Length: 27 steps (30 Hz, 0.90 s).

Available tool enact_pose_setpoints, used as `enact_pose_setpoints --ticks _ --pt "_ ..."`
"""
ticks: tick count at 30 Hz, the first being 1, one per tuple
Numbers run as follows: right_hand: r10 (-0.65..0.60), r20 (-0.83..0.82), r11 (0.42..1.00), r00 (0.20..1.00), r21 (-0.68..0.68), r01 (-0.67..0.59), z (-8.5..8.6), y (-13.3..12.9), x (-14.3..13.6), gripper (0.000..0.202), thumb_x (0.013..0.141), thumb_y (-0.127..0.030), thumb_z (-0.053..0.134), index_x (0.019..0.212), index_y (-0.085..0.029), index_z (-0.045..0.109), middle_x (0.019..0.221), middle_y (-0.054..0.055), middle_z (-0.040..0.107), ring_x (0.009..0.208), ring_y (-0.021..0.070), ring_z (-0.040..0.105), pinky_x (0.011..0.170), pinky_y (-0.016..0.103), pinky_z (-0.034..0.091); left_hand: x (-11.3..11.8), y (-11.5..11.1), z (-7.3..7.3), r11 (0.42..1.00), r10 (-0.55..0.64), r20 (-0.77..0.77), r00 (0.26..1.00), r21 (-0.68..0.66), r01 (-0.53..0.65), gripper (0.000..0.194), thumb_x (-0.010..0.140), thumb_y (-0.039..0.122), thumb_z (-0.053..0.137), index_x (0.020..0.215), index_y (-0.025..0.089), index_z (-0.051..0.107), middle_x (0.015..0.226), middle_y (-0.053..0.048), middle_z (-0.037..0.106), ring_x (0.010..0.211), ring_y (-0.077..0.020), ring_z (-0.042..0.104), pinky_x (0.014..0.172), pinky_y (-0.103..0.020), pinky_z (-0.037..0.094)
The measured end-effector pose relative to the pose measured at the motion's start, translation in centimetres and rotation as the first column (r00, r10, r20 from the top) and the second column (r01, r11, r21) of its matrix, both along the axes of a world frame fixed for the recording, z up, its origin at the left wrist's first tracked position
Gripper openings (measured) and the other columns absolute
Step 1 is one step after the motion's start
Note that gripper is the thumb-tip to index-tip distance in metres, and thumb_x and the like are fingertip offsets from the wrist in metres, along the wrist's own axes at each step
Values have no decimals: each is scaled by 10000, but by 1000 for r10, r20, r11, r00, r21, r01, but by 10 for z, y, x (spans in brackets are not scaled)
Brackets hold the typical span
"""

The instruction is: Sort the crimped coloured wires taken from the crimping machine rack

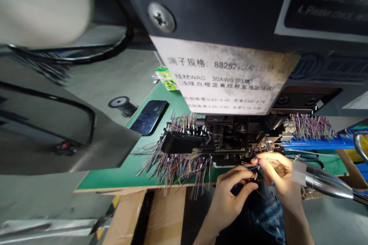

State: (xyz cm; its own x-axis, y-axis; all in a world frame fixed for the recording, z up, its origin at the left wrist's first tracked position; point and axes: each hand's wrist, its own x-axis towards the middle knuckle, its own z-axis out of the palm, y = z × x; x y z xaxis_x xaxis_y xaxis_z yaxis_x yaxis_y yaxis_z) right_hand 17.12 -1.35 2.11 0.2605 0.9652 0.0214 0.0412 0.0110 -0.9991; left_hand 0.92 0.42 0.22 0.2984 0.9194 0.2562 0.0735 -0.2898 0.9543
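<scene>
Head view: the right hand [278, 171] pinches thin wires [248, 164] beside the left hand [232, 195], whose grip I cannot tell; light, steady handling should best avoid tangling.

The table [115, 178] is green with a tan edge. The left wires [172, 168] mix red, blue, yellow, white and purple; the thin near wires [246, 163] at right show orange, red and blue. The machine [218, 11] is dark grey, its label [230, 95] white with black print and brownish smudges. The phone [149, 116] is black, the right lamp [327, 182] silver.
</scene>
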Motion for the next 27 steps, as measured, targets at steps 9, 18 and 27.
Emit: enact_pose_setpoints --ticks 9,18,27 --pt "24 262 985 965 158 -67 -3 -3 11 135 994 -339 734 948 -253 827 848 46 778 647 191 661 619 329 541 -12 0 9 990 -114 -3 993 -81 114 104 923 282 804 856 205 824 810 -39 819 743 -190 753 731 -257 581" --pt "140 43 987 989 77 -143 -1 -11 11 158 1008 -388 734 964 -243 778 825 31 799 561 163 635 521 282 529 -16 -1 10 977 -186 -17 982 -112 183 155 931 362 806 857 230 839 841 -45 842 813 -224 780 793 -297 591" --pt "31 28 998 999 47 -32 -7 -7 7 134 993 -364 728 974 -263 813 747 18 799 493 153 579 461 283 479 -5 0 6 998 -48 -72 996 34 50 68 920 172 751 930 202 811 893 -61 840 792 -213 794 749 -258 629"
